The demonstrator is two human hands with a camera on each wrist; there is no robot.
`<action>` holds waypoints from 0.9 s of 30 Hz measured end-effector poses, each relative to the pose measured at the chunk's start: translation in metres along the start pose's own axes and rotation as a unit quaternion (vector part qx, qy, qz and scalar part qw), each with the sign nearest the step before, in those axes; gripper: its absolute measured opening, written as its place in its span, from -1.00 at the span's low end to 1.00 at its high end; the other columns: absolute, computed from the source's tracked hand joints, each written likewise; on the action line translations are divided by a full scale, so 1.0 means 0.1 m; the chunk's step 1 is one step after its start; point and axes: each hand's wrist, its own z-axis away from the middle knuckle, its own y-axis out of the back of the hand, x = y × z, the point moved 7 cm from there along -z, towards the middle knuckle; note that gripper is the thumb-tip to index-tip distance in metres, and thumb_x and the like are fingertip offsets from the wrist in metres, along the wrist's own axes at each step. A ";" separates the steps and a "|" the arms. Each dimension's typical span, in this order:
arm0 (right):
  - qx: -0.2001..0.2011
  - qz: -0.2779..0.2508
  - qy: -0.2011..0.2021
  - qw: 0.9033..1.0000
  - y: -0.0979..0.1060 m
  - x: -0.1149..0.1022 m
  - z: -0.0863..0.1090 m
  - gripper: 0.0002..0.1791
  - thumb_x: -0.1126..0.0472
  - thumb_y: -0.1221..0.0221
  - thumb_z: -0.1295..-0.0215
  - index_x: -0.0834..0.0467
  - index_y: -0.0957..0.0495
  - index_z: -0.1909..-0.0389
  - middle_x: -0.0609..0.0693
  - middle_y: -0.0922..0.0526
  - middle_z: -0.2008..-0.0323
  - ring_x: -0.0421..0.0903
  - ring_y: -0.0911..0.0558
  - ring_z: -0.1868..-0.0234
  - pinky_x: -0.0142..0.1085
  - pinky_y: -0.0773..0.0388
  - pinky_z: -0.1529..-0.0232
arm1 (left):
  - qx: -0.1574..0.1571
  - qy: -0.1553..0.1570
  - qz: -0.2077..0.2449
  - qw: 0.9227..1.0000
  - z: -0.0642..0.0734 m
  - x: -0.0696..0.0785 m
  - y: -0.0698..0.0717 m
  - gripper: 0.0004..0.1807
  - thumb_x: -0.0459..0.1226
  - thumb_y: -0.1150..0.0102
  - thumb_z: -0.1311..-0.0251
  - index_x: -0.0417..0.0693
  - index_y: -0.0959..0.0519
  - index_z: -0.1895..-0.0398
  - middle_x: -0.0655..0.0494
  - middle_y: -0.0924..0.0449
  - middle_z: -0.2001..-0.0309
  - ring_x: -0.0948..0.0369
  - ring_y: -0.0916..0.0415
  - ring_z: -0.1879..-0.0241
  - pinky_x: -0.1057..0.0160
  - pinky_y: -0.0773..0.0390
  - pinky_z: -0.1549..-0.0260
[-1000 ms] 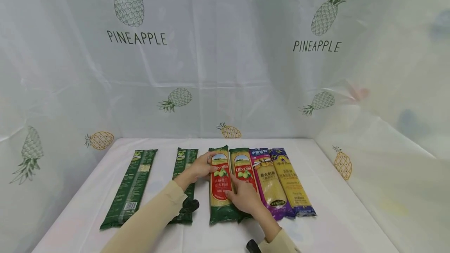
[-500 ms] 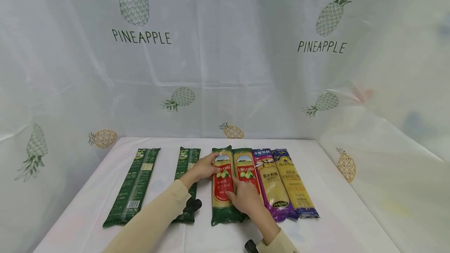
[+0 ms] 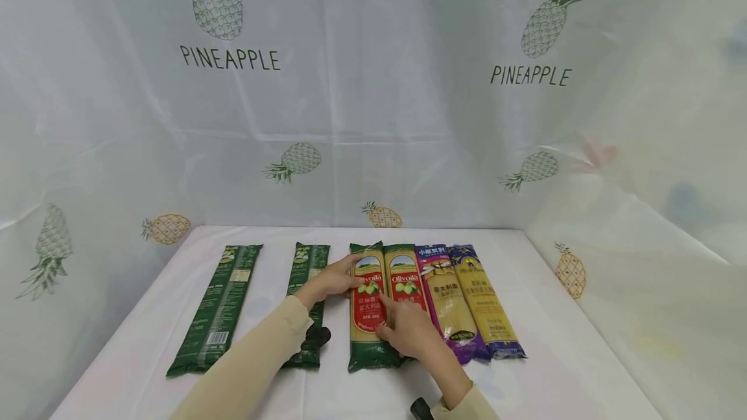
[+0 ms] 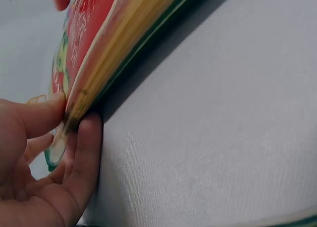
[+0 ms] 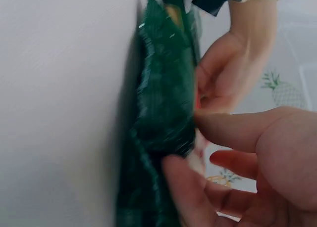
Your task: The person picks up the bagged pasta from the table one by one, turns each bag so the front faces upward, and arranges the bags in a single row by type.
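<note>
Item: Olivoilà spaghetti pack (image 3: pixel 369 310), red label, green ends; lying face up near the middle of the white-covered counter (image 3: pixel 341 397), its long side running away from the person.

Left hand (image 3: pixel 334 279): gripping that pack by its left edge, the thumb resting on the face and the fingers tucking in at the side; narrow grip, holding the pack.

Right hand (image 3: pixel 408 328): pinching the same pack at its lower right edge between thumb and fingers; narrow grip, partly covering the second Olivoilà pack (image 3: pixel 404 275).

To the right: second Olivoilà pack, lying just beside the first; purple pasta pack (image 3: pixel 449 303), slanting next to it; yellow-and-blue pasta pack (image 3: pixel 486 300), ending the row.

To the left: near green pack (image 3: pixel 305 269), lying apart from the held one, the left sleeve (image 3: pixel 257 355) passing over it; far green pack (image 3: pixel 217 313), showing a barcode and lying well apart.

Behind: pineapple-print sheet (image 3: pixel 403 102), hanging beyond the counter.
</note>
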 end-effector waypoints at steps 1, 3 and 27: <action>-0.010 -0.011 0.004 1.000 -0.01 0.01 0.01 -0.27 0.13 -0.45 -0.35 0.23 -0.48 -0.49 0.00 -0.57 0.60 -0.12 -0.56 0.58 -0.20 -0.52 0.39 | -0.008 -0.001 0.006 1.000 0.01 0.01 0.00 -0.21 -0.31 -0.23 -0.52 -0.03 -0.13 -0.71 -0.19 -0.59 -0.19 0.15 -0.67 0.24 0.21 -0.66 0.31; -0.021 -0.028 0.010 0.999 -0.02 0.05 0.02 -0.27 0.12 -0.42 -0.38 0.22 -0.46 -0.51 -0.10 -0.47 0.62 -0.20 -0.47 0.57 -0.26 -0.41 0.41 | -0.023 -0.003 0.018 1.000 0.02 0.02 -0.01 -0.21 -0.32 -0.21 -0.53 -0.03 -0.10 -0.72 -0.21 -0.56 -0.22 0.14 -0.68 0.21 0.19 -0.66 0.28; -0.012 -0.016 0.017 1.000 -0.08 0.13 0.05 -0.30 0.04 -0.40 -0.41 0.17 -0.49 -0.50 -0.08 -0.40 0.41 -0.17 -0.32 0.43 -0.30 -0.27 0.43 | -0.020 0.024 -0.002 1.000 0.06 0.09 -0.02 -0.16 -0.33 -0.21 -0.52 0.03 -0.06 -0.74 -0.28 -0.39 -0.41 0.05 -0.67 0.02 0.06 -0.69 0.09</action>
